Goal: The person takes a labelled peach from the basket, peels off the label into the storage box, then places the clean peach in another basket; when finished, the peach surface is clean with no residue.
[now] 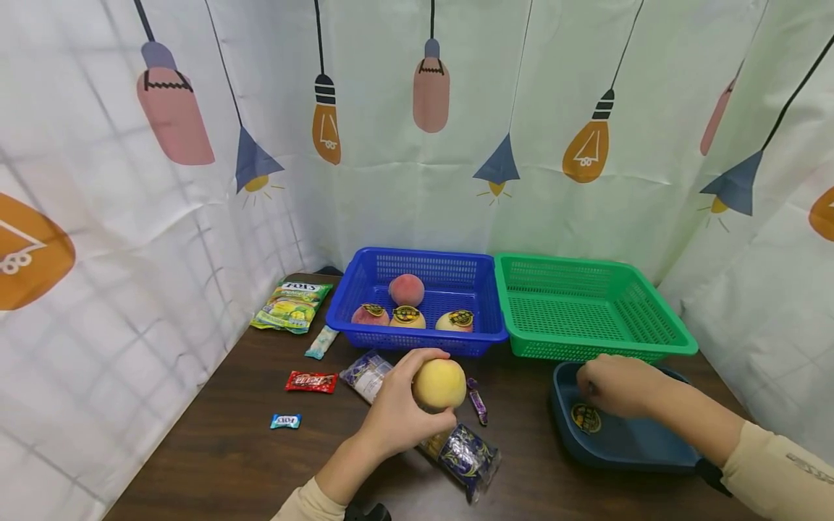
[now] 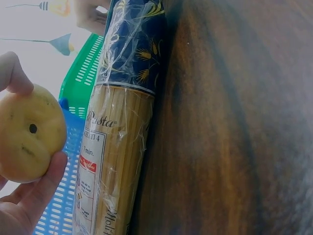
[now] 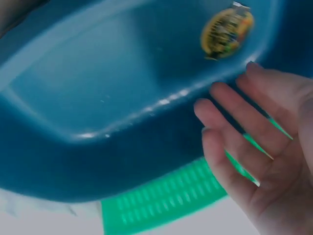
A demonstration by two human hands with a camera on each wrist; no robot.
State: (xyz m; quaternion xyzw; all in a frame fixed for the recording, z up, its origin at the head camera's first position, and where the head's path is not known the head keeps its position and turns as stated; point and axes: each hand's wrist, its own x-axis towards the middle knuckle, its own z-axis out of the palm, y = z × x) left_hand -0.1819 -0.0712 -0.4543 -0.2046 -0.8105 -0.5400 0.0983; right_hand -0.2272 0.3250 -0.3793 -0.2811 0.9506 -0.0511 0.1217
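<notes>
Centrally, my left hand (image 1: 396, 414) grips the round yellow peach (image 1: 440, 384) in its fingers (image 1: 419, 357), the blue basket (image 1: 430, 269) on the far side; my right hand (image 1: 615, 387), loosely spread and empty, hangs farther right over the basin (image 1: 651, 441).

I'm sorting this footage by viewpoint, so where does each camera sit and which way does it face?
Head: on the head, facing forward and down at the table; the left hand gripping a yellow peach and the right hand at the dark blue basin show.
Left wrist: on that wrist, facing the peach and pasta packet; parts of both hands show.
Right wrist: on that wrist, facing into the basin; the right hand shows.
Head and right wrist share the basin, its label and the green basket.
</notes>
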